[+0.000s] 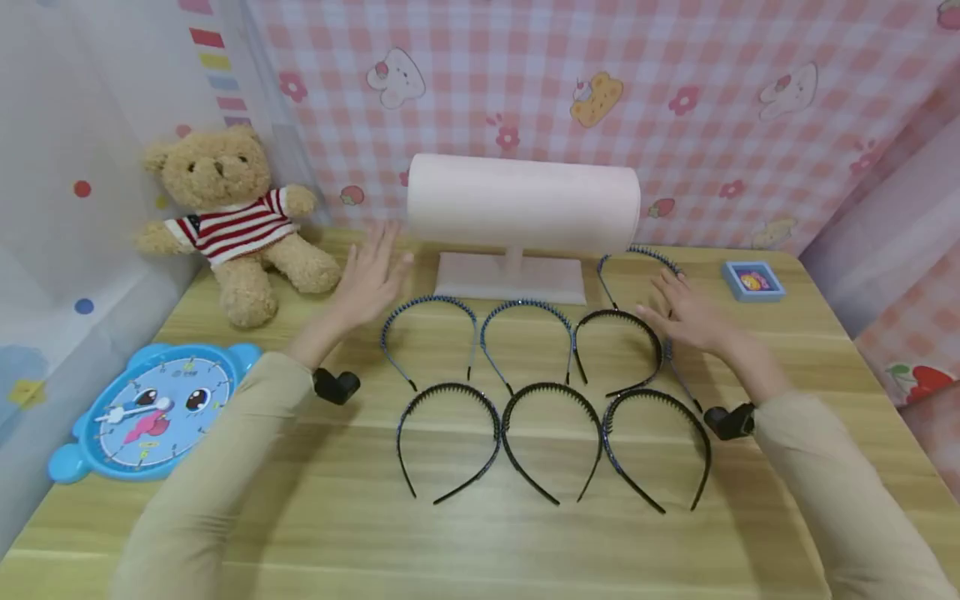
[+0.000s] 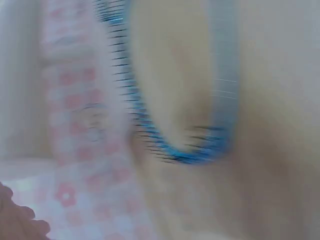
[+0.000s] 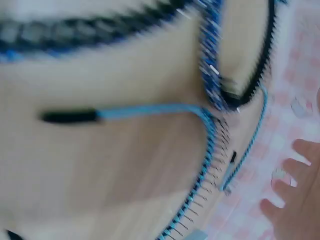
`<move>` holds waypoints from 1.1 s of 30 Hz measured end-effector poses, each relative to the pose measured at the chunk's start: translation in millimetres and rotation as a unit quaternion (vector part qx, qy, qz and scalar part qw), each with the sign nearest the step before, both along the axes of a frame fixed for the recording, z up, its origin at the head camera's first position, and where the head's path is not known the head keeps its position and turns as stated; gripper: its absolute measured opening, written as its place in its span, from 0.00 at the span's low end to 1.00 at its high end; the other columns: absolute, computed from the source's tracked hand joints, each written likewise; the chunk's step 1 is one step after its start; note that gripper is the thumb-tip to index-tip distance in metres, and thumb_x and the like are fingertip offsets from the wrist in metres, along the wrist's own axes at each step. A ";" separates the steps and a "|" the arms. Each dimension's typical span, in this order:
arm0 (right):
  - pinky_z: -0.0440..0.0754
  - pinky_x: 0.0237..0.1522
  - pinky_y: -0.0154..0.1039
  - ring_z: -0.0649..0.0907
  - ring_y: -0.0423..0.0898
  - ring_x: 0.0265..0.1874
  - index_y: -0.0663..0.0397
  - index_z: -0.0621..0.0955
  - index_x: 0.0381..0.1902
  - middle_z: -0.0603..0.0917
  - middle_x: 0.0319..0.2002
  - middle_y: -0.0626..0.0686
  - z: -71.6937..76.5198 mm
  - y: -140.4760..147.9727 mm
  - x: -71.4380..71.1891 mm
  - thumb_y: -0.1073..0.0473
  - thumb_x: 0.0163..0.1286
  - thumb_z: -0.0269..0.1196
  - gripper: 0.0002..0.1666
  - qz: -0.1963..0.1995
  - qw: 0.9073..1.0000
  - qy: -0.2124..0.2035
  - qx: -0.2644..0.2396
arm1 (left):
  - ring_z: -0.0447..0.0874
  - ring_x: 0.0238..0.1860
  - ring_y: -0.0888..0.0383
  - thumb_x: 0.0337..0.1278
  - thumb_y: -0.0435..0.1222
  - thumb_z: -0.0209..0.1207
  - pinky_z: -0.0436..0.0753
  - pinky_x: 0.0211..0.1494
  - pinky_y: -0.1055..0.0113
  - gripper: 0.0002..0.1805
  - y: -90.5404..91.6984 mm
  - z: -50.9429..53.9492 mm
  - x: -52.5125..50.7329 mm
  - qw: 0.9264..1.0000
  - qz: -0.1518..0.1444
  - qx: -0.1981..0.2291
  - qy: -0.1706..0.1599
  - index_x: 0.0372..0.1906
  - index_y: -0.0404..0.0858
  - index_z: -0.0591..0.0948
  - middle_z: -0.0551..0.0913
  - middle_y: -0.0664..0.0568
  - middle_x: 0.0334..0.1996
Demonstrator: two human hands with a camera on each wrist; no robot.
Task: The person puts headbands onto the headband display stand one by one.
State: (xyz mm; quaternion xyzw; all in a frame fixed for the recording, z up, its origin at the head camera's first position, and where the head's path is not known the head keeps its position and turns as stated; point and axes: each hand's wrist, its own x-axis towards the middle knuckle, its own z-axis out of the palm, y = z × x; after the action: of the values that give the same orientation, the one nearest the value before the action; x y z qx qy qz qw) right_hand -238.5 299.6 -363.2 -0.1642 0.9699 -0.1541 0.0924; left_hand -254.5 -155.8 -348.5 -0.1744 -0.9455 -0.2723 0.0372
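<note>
My left hand is held with fingers stretched beside the left end of a white bar-shaped display stand. My right hand hovers fingers spread over the right side of a blue toothed headband; it grips nothing. A blue leg runs out below that hand; I cannot tell if it is the same band. Two blue headbands and a black one lie left of it. Three dark headbands form the front row. Blurred in the left wrist view is a blue headband.
A teddy bear in a striped shirt sits at the back left. In front of it lies a blue toy clock. A small blue box rests at the back right. Behind the wooden table hangs a pink checked cloth.
</note>
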 end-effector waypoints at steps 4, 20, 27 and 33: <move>0.51 0.62 0.67 0.52 0.74 0.64 0.74 0.52 0.67 0.50 0.66 0.77 5.3 9.8 -14.4 0.41 0.72 0.41 0.43 -0.036 0.996 -0.050 -0.057 | 0.33 0.73 0.44 0.61 0.64 0.22 0.38 0.72 0.49 0.45 6.9 27.0 -20.9 0.981 0.003 0.186 -0.057 0.71 0.35 0.35 0.35 0.39 0.72; 0.63 0.61 0.59 0.60 0.70 0.61 0.78 0.53 0.64 0.55 0.62 0.79 22.2 36.6 -47.2 0.51 0.72 0.44 0.37 -0.164 0.966 -0.145 -0.135 | 0.52 0.70 0.50 0.68 0.48 0.40 0.58 0.70 0.55 0.34 25.2 71.2 -49.4 0.880 0.056 0.411 -0.231 0.72 0.44 0.43 0.48 0.47 0.72; 0.80 0.43 0.44 0.81 0.57 0.34 0.75 0.75 0.47 0.78 0.38 0.70 8.6 47.6 -56.7 0.55 0.67 0.52 0.24 -0.208 0.947 -0.196 -0.147 | 0.54 0.69 0.50 0.68 0.48 0.40 0.59 0.69 0.57 0.34 31.8 67.7 -50.4 0.872 0.058 0.424 -0.235 0.72 0.45 0.43 0.48 0.47 0.71; 0.73 0.20 0.27 0.73 0.33 0.12 0.62 0.78 0.12 0.74 0.09 0.39 0.8 38.3 -57.7 0.65 0.55 0.60 0.14 -0.243 0.948 -0.117 -0.168 | 0.54 0.68 0.50 0.68 0.48 0.39 0.57 0.69 0.56 0.33 36.0 66.2 -52.3 0.874 0.054 0.421 -0.237 0.72 0.45 0.43 0.49 0.48 0.71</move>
State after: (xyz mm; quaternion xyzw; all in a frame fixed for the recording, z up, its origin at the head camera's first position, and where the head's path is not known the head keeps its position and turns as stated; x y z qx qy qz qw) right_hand -296.2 337.9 -362.4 0.0827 0.9228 -0.3511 0.1358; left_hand -306.7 -119.8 -282.3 -0.0215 -0.7296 -0.6756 -0.1040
